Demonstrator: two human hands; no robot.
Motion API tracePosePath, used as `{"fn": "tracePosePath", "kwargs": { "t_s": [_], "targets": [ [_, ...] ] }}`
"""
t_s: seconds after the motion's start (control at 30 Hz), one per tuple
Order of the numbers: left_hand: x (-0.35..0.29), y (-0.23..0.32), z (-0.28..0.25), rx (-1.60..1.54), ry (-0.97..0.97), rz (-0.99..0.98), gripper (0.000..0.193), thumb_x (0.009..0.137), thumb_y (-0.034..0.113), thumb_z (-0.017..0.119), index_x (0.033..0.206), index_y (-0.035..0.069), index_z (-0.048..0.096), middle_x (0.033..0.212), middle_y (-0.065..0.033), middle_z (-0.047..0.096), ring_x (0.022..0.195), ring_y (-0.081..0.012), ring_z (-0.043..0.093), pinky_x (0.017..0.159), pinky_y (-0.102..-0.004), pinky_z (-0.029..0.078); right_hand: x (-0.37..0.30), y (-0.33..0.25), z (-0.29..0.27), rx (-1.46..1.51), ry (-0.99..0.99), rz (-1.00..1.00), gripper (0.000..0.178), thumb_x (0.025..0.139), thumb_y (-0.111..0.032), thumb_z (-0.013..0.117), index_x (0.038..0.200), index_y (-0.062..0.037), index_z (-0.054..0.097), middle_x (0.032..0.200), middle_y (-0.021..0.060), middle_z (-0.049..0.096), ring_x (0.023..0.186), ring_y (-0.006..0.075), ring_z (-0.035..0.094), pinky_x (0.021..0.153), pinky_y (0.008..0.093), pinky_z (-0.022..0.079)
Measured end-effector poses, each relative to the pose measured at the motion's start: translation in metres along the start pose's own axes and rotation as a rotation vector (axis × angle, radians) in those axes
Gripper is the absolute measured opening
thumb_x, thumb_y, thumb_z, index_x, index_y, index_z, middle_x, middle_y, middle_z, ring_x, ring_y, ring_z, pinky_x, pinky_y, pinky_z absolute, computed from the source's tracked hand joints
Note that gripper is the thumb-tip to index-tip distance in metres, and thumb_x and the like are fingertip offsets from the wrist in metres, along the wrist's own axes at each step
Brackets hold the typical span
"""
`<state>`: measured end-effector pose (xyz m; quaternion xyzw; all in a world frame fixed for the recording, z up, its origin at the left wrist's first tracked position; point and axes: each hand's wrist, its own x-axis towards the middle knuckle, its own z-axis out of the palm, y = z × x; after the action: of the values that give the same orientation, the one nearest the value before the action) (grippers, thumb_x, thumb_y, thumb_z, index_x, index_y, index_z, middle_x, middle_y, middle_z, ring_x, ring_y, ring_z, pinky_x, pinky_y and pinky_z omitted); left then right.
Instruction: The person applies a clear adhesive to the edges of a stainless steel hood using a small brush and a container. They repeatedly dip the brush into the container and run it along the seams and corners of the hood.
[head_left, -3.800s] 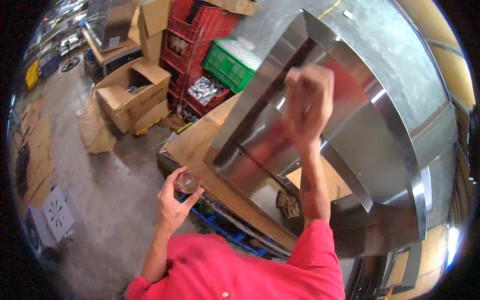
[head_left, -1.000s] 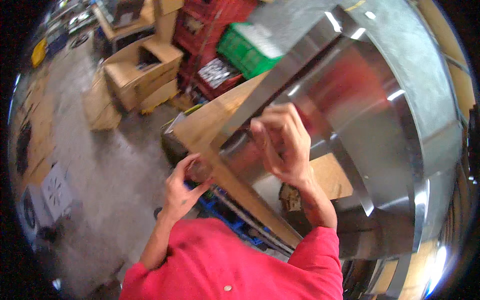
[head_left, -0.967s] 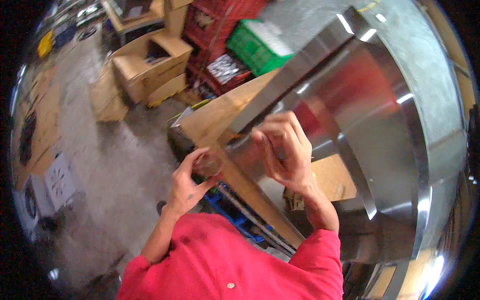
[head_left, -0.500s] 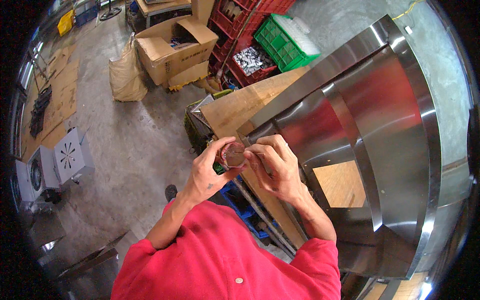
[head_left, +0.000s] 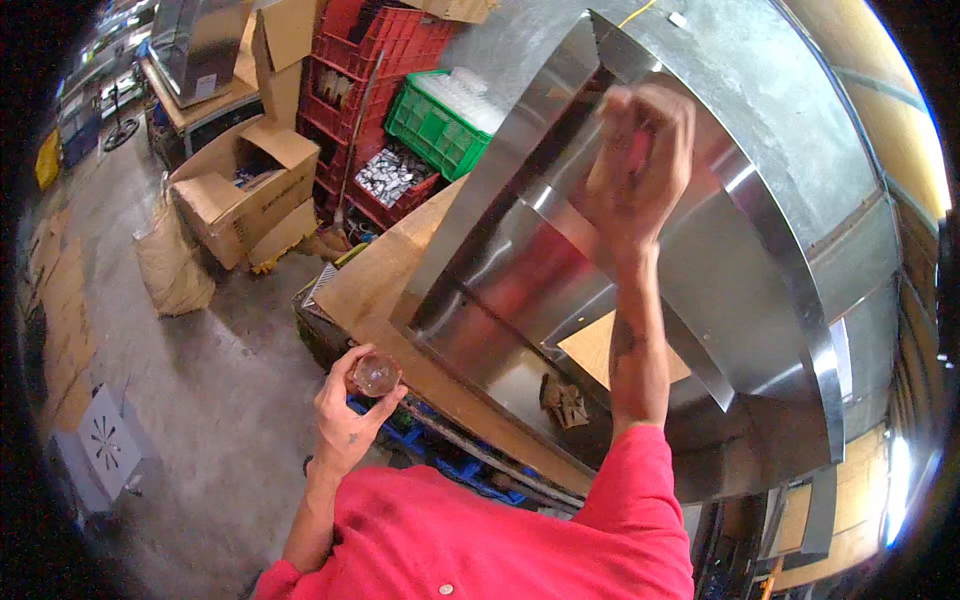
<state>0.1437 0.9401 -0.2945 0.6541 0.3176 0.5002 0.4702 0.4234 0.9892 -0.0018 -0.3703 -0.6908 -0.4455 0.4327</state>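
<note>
My left hand grips a small round, see-through cup or jar with a reddish-brown rim. Thumb and fingers curl around its sides, beside the near-left edge of the workbench. Its contents are hard to make out. My right hand is raised over the far part of a large shiny stainless-steel housing. Motion smears its bent fingers, so whether anything is in them does not show. A crumpled brown cloth or glove lies on the steel next to a square opening that shows wood.
A wooden bench top supports the housing. Beyond it stand stacked red crates, a green crate and an open cardboard box. A tan sack and a white metal unit are on the floor at left.
My right hand has left the round cup or jar and swung up and right over the steel. My left hand has moved lower left with the cup or jar. The view has shifted right.
</note>
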Motion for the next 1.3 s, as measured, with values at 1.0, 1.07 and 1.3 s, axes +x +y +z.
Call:
{"fn": "tracePosePath", "kwargs": {
  "t_s": [1.0,1.07,1.3],
  "targets": [
    [-0.013,-0.001,0.001,-0.046,0.001,-0.111,0.065,0.088,0.018,0.091,0.144,0.004,0.060,0.127,-0.0148,0.074,0.115,-0.0245,0.073,0.099,-0.0377,0.058,0.048,0.095,0.013,-0.215,-0.106,-0.005,0.015,0.104,-0.019,0.071,0.107,-0.0050,0.068,0.106,0.0163,0.067,0.090,0.0381,0.071,0.077,0.0475,0.059],
    [-0.013,-0.002,0.001,-0.036,0.013,-0.099,0.064,0.088,0.019,0.092,0.143,0.006,0.061,0.127,-0.0119,0.074,0.116,-0.0231,0.073,0.101,-0.0381,0.058,0.048,0.094,0.013,-0.211,-0.098,-0.009,0.014,0.104,-0.019,0.071,0.107,-0.0049,0.068,0.105,0.0162,0.067,0.090,0.0381,0.071,0.077,0.0475,0.059],
    [-0.013,-0.004,0.000,-0.014,0.004,-0.103,0.065,0.088,0.018,0.091,0.144,0.006,0.061,0.128,-0.0118,0.074,0.116,-0.0227,0.072,0.102,-0.0380,0.057,0.048,0.093,0.012,-0.233,-0.101,-0.017,0.015,0.103,-0.019,0.072,0.105,-0.0045,0.069,0.106,0.0159,0.068,0.091,0.0371,0.072,0.078,0.0478,0.058]
  ]
}}
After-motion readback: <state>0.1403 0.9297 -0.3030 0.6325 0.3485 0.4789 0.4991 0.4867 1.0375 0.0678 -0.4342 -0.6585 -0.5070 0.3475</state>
